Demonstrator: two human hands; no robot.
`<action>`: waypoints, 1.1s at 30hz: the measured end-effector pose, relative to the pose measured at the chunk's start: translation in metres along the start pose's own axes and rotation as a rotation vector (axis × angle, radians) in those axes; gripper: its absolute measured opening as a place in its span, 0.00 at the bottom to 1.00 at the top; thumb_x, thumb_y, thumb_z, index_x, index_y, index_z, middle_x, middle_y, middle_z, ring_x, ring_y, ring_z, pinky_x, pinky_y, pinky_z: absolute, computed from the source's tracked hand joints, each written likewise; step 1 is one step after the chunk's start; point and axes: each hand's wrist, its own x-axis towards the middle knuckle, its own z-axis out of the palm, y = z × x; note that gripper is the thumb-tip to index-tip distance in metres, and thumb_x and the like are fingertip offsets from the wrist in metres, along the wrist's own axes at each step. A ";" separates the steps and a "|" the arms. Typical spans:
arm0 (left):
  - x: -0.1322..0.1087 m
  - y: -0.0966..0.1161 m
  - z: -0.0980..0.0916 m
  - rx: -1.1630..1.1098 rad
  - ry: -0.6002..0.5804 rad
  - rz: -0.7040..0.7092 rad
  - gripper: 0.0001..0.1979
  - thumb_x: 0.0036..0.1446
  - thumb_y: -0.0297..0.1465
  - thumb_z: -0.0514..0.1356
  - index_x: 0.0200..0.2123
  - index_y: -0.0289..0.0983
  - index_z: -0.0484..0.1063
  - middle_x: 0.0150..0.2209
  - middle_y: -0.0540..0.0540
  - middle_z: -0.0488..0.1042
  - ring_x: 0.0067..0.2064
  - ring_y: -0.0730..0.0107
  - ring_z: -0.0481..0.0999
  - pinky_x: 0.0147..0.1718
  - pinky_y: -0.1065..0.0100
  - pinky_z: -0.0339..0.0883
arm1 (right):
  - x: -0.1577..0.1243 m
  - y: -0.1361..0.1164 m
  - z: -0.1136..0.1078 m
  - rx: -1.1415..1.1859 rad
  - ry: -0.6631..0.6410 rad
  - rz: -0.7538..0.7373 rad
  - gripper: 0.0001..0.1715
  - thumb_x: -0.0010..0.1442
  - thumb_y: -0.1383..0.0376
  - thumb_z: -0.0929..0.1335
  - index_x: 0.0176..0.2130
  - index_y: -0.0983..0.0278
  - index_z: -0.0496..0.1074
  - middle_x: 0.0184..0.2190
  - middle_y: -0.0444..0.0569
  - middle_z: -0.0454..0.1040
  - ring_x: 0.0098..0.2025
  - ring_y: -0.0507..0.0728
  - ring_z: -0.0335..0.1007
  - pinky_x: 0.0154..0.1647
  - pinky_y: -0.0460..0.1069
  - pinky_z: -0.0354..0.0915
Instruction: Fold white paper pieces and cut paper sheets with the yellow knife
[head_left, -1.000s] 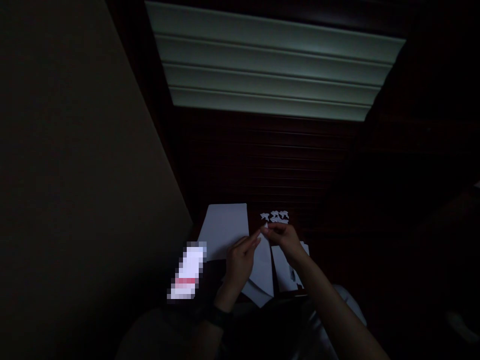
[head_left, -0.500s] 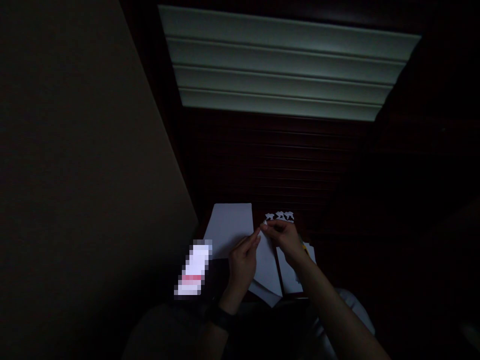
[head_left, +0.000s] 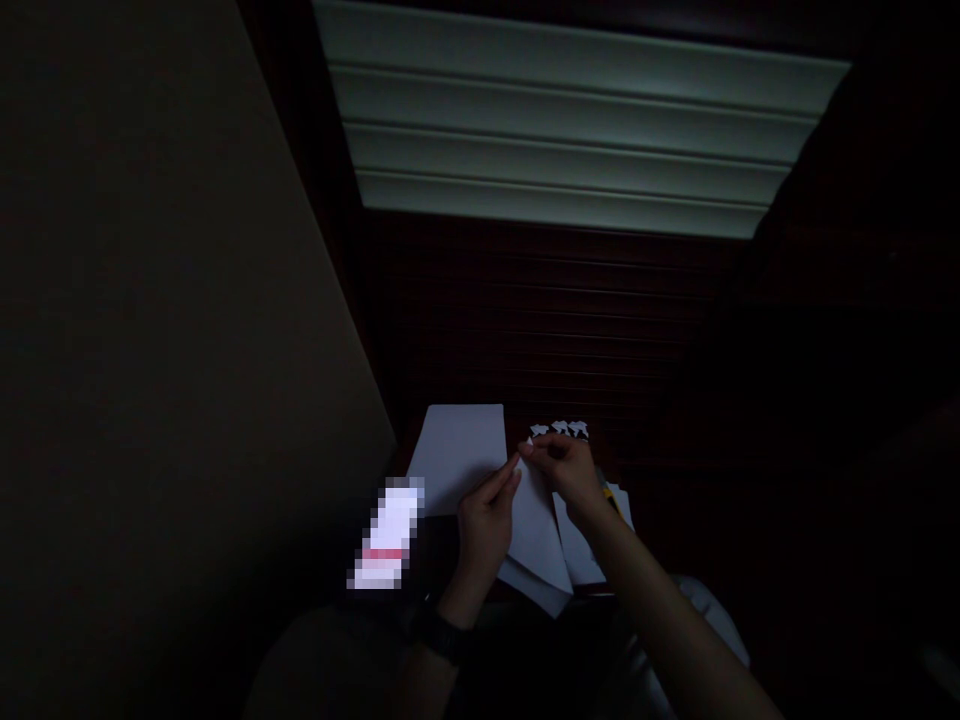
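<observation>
A white sheet of paper [head_left: 534,520] stands out in the dark, its top tip raised between my hands and its lower end overlapping another layer of paper. My right hand [head_left: 570,478] is closed, thumb and fingers pinching that top tip. From the left, my left hand [head_left: 486,520] meets it there, fingers pressed together and thumb against the paper's edge. How far each fingertip wraps round the sheet is hard to see. Just beyond the right hand lie several small cut white paper pieces [head_left: 577,428].
Left of my hands lies a large white sheet [head_left: 461,440], with a lit, pixelated screen [head_left: 388,535] near it. More white paper [head_left: 576,545] and a yellow-and-grey tool [head_left: 613,498] are beside my right wrist. A wall [head_left: 187,300] rises at left; a slatted panel [head_left: 555,320] stands behind.
The sheet's lower end has shifted slightly to the right and spread over the paper beside it. My hands stay at the top tip, the right one a touch higher.
</observation>
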 end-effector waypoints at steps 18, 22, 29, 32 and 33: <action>-0.002 0.000 0.000 0.012 -0.017 0.002 0.15 0.56 0.33 0.54 0.47 0.39 0.70 0.45 0.46 0.74 0.46 0.66 0.72 0.47 0.66 0.64 | 0.002 -0.004 0.001 -0.020 0.002 -0.014 0.18 0.40 0.53 0.72 0.26 0.65 0.73 0.18 0.44 0.68 0.19 0.49 0.57 0.19 0.45 0.52; -0.002 0.001 0.001 0.011 -0.002 0.010 0.15 0.57 0.32 0.54 0.47 0.40 0.70 0.46 0.47 0.73 0.47 0.67 0.72 0.48 0.66 0.64 | 0.004 -0.002 0.002 -0.016 0.018 -0.030 0.18 0.40 0.53 0.72 0.24 0.65 0.73 0.18 0.44 0.69 0.19 0.50 0.59 0.20 0.46 0.53; 0.003 -0.001 0.003 0.025 0.003 0.005 0.15 0.55 0.33 0.55 0.47 0.40 0.70 0.46 0.47 0.73 0.47 0.64 0.72 0.48 0.64 0.64 | 0.015 0.007 0.004 -0.054 0.046 -0.038 0.19 0.41 0.52 0.71 0.23 0.66 0.71 0.20 0.47 0.70 0.22 0.52 0.61 0.22 0.46 0.55; 0.006 -0.004 0.005 0.021 0.025 -0.021 0.16 0.54 0.33 0.56 0.47 0.40 0.70 0.46 0.46 0.74 0.46 0.63 0.73 0.46 0.63 0.67 | 0.020 0.009 0.005 -0.057 0.026 -0.048 0.18 0.41 0.53 0.71 0.23 0.66 0.71 0.22 0.47 0.71 0.23 0.52 0.63 0.24 0.46 0.57; 0.007 -0.005 0.005 0.020 0.034 -0.024 0.16 0.54 0.33 0.57 0.47 0.40 0.70 0.45 0.46 0.74 0.46 0.63 0.73 0.46 0.63 0.67 | 0.020 0.009 0.005 -0.051 0.017 -0.051 0.18 0.41 0.53 0.71 0.24 0.66 0.71 0.22 0.47 0.71 0.24 0.52 0.63 0.25 0.46 0.58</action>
